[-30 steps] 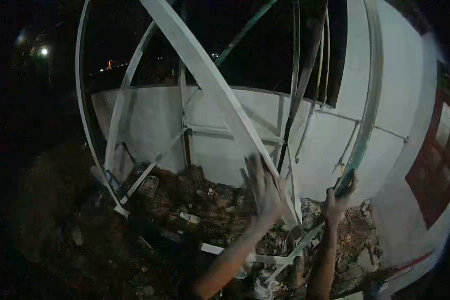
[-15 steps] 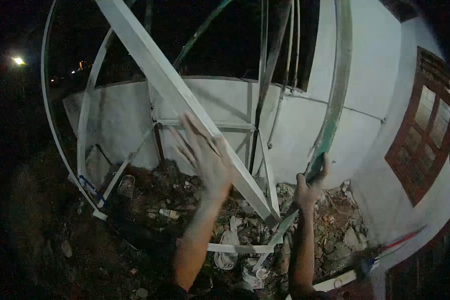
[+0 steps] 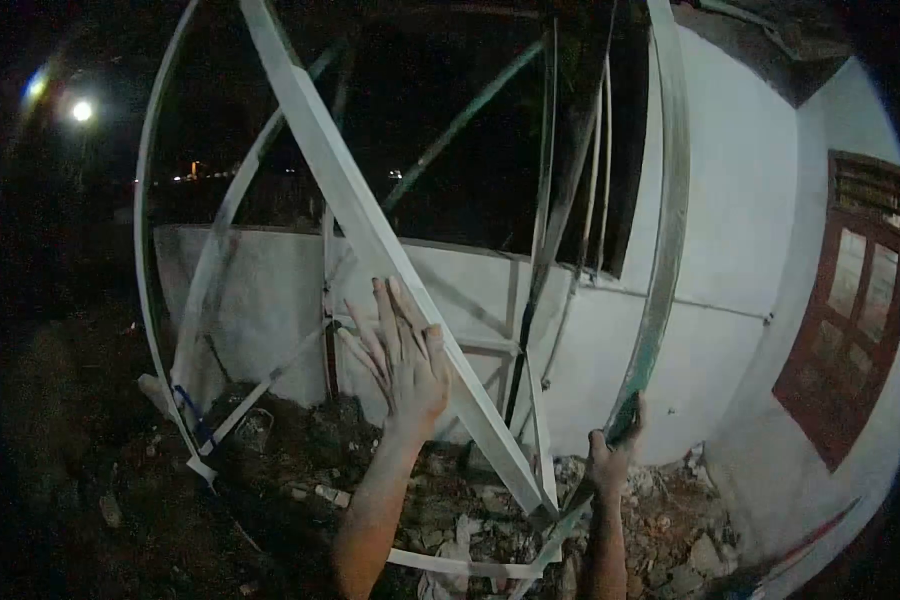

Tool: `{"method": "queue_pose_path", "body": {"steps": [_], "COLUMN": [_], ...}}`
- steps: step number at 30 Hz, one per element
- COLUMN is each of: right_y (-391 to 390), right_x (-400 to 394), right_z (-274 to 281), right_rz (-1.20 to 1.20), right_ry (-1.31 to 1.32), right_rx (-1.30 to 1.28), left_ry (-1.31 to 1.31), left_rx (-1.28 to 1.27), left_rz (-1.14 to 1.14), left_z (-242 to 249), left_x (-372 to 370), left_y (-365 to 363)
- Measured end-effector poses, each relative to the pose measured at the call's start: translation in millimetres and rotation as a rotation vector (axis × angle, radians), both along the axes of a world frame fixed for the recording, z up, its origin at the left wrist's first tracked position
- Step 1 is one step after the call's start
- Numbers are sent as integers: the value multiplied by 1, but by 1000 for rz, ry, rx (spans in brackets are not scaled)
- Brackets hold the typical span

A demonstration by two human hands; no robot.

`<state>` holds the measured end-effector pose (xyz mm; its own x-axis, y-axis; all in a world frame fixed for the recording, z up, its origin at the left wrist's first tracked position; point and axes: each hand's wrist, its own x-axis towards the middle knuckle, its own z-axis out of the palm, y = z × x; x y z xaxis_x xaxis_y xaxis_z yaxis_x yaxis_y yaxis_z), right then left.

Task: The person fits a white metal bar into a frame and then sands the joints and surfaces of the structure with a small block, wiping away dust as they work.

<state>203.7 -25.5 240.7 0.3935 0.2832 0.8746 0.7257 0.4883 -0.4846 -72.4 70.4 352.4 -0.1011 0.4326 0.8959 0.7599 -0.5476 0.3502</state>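
Observation:
My left hand (image 3: 410,372) lies against a white diagonal metal beam (image 3: 370,225), its fingers spread and pointing upward, not wrapped round it. The beam slopes from the upper left down to a joint near the lower middle. My right hand (image 3: 615,458) is closed round the lower part of a grey post (image 3: 670,180) with green patches, thumb on the near left side. Several other bars belong to the same frame, among them a thin upright bar (image 3: 145,220) at the left and a green brace (image 3: 465,120) farther back.
Beyond the frame runs a low white wall (image 3: 260,300). A taller white wall (image 3: 730,180) with a brown window (image 3: 840,310) rises on the right. Rubble (image 3: 670,540) covers the ground below. Bright lamp (image 3: 82,111) in the dark at left.
The view has tilted upward, so the frame, wall and hands sit lower in it. My left hand still rests on the beam, and my right hand keeps its hold on the post.

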Motion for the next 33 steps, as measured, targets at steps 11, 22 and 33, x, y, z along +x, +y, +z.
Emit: {"method": "queue_pose_path", "body": {"steps": [11,22,33], "right_y": [1,-8,45], "right_x": [-12,-19,51], "right_z": [14,29,5], "right_rz": [75,-15,-273], "right_ry": [83,197,89], "right_rx": [-19,-169,-185], "left_ry": [185,-105,154], "left_rx": [53,202,-114], "left_rz": [-160,86,-169], "left_z": [-72,64,-16], "left_x": [18,-49,-14], "left_y": [-19,26,-19]}}
